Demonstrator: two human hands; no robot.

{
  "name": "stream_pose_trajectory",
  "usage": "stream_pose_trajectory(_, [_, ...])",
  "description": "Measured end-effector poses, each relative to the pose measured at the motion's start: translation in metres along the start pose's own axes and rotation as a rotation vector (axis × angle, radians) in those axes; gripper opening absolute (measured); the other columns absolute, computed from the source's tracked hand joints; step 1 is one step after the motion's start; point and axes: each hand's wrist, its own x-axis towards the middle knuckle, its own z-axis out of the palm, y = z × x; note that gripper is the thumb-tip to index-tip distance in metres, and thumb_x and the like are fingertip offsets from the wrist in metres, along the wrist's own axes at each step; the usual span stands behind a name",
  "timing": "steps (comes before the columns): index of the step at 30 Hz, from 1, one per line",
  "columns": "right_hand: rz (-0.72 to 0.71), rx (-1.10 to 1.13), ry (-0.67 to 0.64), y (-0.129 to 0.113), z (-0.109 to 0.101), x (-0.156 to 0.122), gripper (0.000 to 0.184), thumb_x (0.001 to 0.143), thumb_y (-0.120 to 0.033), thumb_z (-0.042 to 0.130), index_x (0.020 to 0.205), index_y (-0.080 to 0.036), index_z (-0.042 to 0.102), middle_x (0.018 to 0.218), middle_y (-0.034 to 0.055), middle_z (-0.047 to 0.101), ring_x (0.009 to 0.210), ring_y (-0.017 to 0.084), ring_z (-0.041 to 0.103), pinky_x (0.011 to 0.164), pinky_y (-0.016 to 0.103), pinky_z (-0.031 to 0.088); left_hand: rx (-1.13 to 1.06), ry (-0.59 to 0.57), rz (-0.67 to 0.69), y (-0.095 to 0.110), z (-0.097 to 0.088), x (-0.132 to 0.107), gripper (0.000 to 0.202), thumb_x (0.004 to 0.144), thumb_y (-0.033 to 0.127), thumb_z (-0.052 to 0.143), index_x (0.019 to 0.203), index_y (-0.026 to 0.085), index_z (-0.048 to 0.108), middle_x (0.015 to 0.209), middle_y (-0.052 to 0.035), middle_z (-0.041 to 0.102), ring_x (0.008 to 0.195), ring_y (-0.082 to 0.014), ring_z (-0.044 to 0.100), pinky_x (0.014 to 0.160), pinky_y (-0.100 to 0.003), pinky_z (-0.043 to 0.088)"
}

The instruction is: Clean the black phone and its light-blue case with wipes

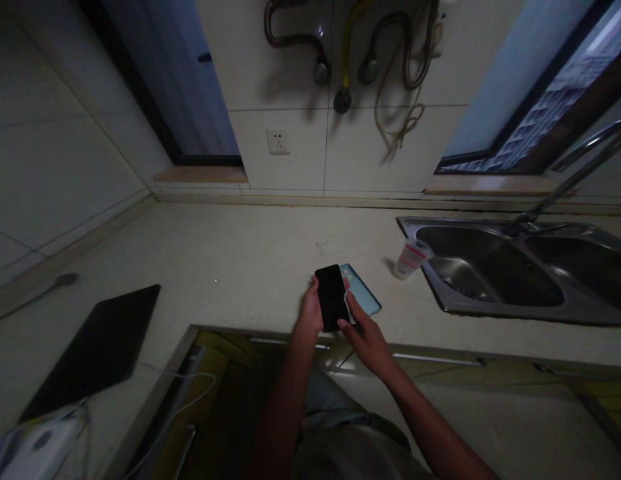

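A black smartphone (332, 299), its dark screen facing up, is held tilted above the counter's front edge. My left hand (311, 308) wraps round its left side. From the right, my right hand (366, 332) grips the lower right part, thumb on the bottom corner. A thin whitish strip (347, 300) shows between its fingers and the phone's edge; I cannot tell what it is. Just behind the phone, a light blue phone case (361, 293) with camera cutouts lies on the counter, partly covered.
A plastic cup (409, 259) stands beside the double sink (445, 311) with its faucet (565, 177). At left lie a black flat panel (97, 347), a white box (37, 447) and a cable (190, 377). An open drawer (210, 373) sits below the counter (250, 260). Hoses (346, 60) hang on the wall.
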Motion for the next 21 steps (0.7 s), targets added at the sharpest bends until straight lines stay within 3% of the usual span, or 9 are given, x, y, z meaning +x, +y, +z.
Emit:
stream_pose_trajectory(5, [-0.024, -0.016, 0.087, 0.000, 0.009, 0.017, 0.059, 0.098, -0.035, 0.047, 0.154, -0.024, 0.033, 0.159, 0.0078, 0.031, 0.147, 0.026, 0.031, 0.119, 0.051, 0.031, 0.016, 0.119, 0.027, -0.004, 0.004, 0.000, 0.064, 0.093, 0.060, 0.043, 0.127, 0.009, 0.061, 0.106, -0.0172, 0.074, 0.106, -0.0328, 0.068, 0.099, -0.047, 0.048])
stream_pose_trajectory(10, [-0.008, 0.001, 0.133, -0.001, 0.014, 0.036, 0.057, 0.097, -0.033, 0.045, 0.153, -0.022, 0.036, 0.157, 0.0081, 0.038, 0.146, 0.025, 0.033, 0.119, 0.050, 0.030, 0.017, 0.077, 0.143, -0.010, 0.001, 0.002, 0.046, 0.092, 0.046, 0.054, 0.123, 0.012, 0.063, 0.108, -0.0143, 0.074, 0.111, -0.0306, 0.066, 0.104, -0.045, 0.045])
stream_pose_trajectory(15, [-0.029, 0.017, 0.109, -0.003, 0.015, 0.058, 0.057, 0.095, -0.031, 0.046, 0.151, -0.021, 0.041, 0.156, 0.0080, 0.039, 0.146, 0.024, 0.033, 0.120, 0.049, 0.029, -0.004, 0.091, 0.331, -0.014, -0.003, 0.005, 0.023, 0.088, 0.026, 0.063, 0.108, 0.016, 0.066, 0.103, -0.0071, 0.075, 0.115, -0.0227, 0.063, 0.109, -0.034, 0.040])
stream_pose_trajectory(21, [-0.009, 0.006, 0.044, -0.001, 0.010, 0.094, 0.056, 0.092, -0.033, 0.048, 0.146, -0.017, 0.048, 0.155, 0.0118, 0.041, 0.145, 0.026, 0.037, 0.121, 0.050, 0.026, -0.026, 0.011, 0.267, -0.015, -0.002, 0.002, 0.026, 0.082, 0.032, 0.072, 0.104, 0.018, 0.067, 0.096, -0.0071, 0.075, 0.110, -0.0262, 0.066, 0.105, -0.041, 0.044])
